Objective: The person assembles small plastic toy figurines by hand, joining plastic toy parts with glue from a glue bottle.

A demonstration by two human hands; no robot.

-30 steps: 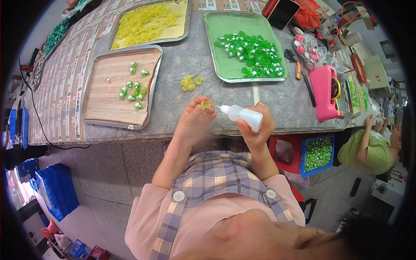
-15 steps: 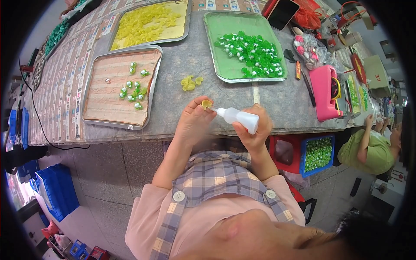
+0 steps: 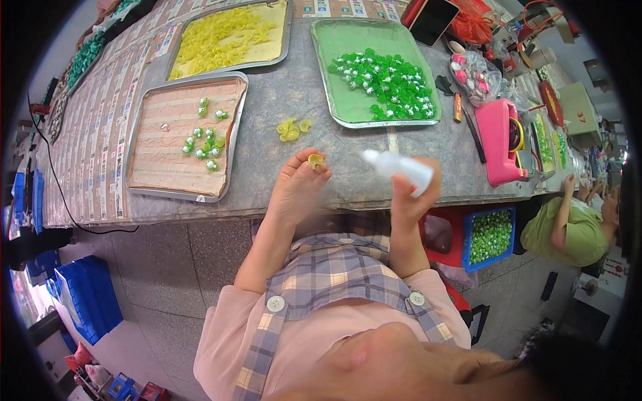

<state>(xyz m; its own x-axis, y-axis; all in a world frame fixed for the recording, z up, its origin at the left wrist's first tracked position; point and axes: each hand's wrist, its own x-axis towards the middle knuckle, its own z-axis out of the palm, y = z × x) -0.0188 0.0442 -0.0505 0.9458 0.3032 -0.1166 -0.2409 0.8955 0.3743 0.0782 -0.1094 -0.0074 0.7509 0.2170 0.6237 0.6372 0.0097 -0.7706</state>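
My left hand (image 3: 299,189) pinches a small yellow flower-shaped piece (image 3: 315,160) at the table's near edge. My right hand (image 3: 413,197) grips a white squeeze bottle (image 3: 398,170), its nozzle pointing left toward the yellow piece with a gap between them. A few loose yellow pieces (image 3: 291,129) lie on the grey table just beyond my left hand. To the left, a metal tray with a striped liner (image 3: 160,160) holds several green-and-white assembled pieces (image 3: 202,139).
A tray of yellow pieces (image 3: 231,37) and a green tray of green pieces (image 3: 381,77) sit farther back. A pink box (image 3: 500,142) stands at the right. A blue bin of green pieces (image 3: 489,235) sits below the table. Another person in green (image 3: 567,227) sits at far right.
My right hand has drawn the bottle to the right, away from the yellow piece; the nozzle was near it before. My left hand stays put.
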